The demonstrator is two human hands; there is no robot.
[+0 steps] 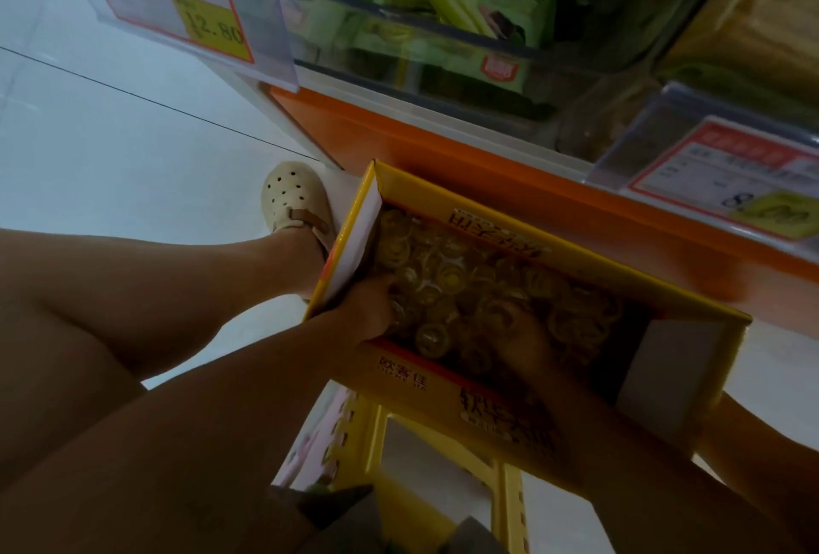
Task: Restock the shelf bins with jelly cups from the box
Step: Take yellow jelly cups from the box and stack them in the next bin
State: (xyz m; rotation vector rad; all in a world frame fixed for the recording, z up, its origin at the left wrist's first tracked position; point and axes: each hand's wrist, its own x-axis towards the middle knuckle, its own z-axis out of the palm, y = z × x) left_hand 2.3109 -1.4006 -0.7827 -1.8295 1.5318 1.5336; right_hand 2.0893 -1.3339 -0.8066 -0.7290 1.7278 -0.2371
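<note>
An open yellow cardboard box [447,376] rests on a yellow plastic stool [372,434] in front of the shelf. It is filled with several clear jelly cups [447,274] with yellowish contents. My left hand [370,309] is inside the box at its near left corner, fingers curled into the cups. My right hand [527,336] is further right in the box, pushed down among the cups; its fingers are partly buried. Whether either hand holds cups is unclear in the dim light.
Above the box runs an orange shelf edge [443,154] with clear bins [399,43] holding green matcha cookie packs [469,3]. Price tags hang at the upper left [177,12] and right [727,181]. My leg and beige clog [294,203] stand left of the box on white floor.
</note>
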